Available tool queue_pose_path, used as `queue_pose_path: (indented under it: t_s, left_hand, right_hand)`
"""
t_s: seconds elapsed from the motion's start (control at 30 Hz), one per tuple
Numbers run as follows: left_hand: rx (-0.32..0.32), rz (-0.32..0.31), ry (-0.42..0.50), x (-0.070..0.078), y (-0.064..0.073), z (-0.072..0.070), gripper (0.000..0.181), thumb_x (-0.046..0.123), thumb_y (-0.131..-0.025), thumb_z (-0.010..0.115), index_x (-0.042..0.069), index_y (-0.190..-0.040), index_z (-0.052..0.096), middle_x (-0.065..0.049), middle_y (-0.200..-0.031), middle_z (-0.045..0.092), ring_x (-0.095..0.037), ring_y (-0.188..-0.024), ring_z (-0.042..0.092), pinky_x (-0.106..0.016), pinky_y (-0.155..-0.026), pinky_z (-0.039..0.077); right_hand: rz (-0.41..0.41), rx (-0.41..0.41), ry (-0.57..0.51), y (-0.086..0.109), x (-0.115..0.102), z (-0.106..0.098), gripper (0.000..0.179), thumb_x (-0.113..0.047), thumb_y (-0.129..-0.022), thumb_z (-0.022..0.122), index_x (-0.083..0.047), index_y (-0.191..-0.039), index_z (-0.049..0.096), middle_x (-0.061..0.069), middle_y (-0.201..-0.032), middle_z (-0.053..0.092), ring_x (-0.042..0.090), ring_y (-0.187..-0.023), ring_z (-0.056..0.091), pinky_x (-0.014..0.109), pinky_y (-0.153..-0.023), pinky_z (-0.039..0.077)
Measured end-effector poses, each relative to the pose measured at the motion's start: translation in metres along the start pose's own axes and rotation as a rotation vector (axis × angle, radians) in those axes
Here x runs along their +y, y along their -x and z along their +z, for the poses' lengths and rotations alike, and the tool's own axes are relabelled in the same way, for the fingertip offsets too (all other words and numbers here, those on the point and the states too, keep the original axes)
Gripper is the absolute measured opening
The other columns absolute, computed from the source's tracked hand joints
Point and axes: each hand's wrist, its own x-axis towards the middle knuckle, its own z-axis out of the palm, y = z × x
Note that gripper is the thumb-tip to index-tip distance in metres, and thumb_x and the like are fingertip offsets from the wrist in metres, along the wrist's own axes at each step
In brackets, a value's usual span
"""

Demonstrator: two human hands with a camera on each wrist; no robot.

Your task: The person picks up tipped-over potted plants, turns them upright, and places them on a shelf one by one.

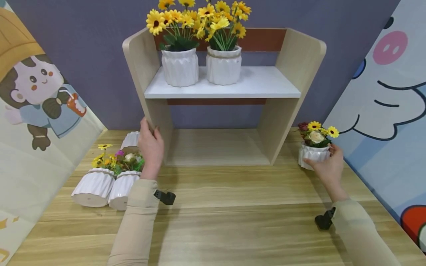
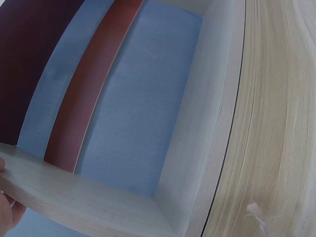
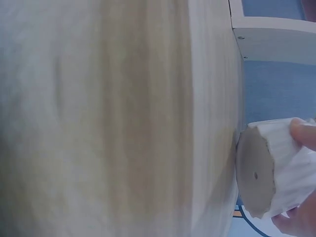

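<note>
My left hand [image 1: 151,146] grips the left side panel [image 1: 161,122] of a small two-tier wooden shelf. In the left wrist view its fingertips [image 2: 6,212] show on both sides of the panel's edge. Over on the right, my right hand [image 1: 329,166] holds a white pleated flowerpot [image 1: 309,156] with yellow, cream and dark red artificial flowers [image 1: 316,136]. Thumb and fingers lie on either side of this pot. The right wrist view shows its flat underside [image 3: 255,173] with a small hole, one edge close to the tabletop.
Two white pots of yellow flowers [image 1: 179,66] [image 1: 223,66] stand on the upper shelf board [image 1: 259,79]. Left of the shelf, white flowerpots [image 1: 93,186] [image 1: 123,190] lie tipped on the wooden table [image 1: 233,214], another pot [image 1: 130,139] behind them. Cartoon-printed panels [image 1: 43,92] flank both sides.
</note>
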Motion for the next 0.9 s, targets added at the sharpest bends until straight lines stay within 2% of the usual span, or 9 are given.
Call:
queue_pose_path:
  t_s: [0.17,0.5,0.77,0.9]
  left_hand:
    - [0.000,-0.008,0.007,0.002,-0.001,-0.001,0.035,0.009,-0.090,0.051,0.001,-0.123,0.045,-0.023,-0.114,0.057,-0.041,-0.103,0.055,-0.052,-0.088,0.045]
    - [-0.001,-0.015,0.008,0.002,-0.001,-0.001,0.035,0.010,-0.091,0.051,0.000,-0.123,0.045,-0.023,-0.114,0.057,-0.042,-0.102,0.055,-0.052,-0.087,0.045]
    - [0.001,-0.019,0.007,0.000,0.001,0.000,0.035,0.009,-0.090,0.052,0.000,-0.123,0.045,-0.024,-0.114,0.057,-0.042,-0.102,0.055,-0.052,-0.086,0.045]
    - [0.006,-0.019,0.009,0.000,0.000,0.001,0.035,0.010,-0.090,0.052,0.001,-0.123,0.045,-0.024,-0.113,0.057,-0.042,-0.102,0.055,-0.052,-0.087,0.044]
  right_hand:
    - [-0.032,0.029,0.007,0.004,0.002,-0.001,0.093,-0.013,-0.068,0.078,0.005,-0.139,0.021,0.026,-0.137,0.029,0.042,-0.123,0.032,0.053,-0.101,0.031]
    - [0.080,0.016,0.018,0.009,0.007,-0.005,0.098,-0.023,-0.067,0.079,0.000,-0.138,0.016,0.024,-0.137,0.026,0.037,-0.122,0.032,0.048,-0.101,0.032]
    - [0.053,-0.070,0.100,0.014,0.015,-0.008,0.113,-0.038,-0.067,0.078,0.000,-0.144,0.006,0.025,-0.143,0.006,0.044,-0.128,0.019,0.055,-0.104,0.025]
    - [0.068,-0.088,0.100,0.015,0.018,-0.009,0.119,-0.043,-0.065,0.078,-0.001,-0.145,-0.001,0.024,-0.145,-0.003,0.046,-0.130,0.016,0.056,-0.105,0.022]
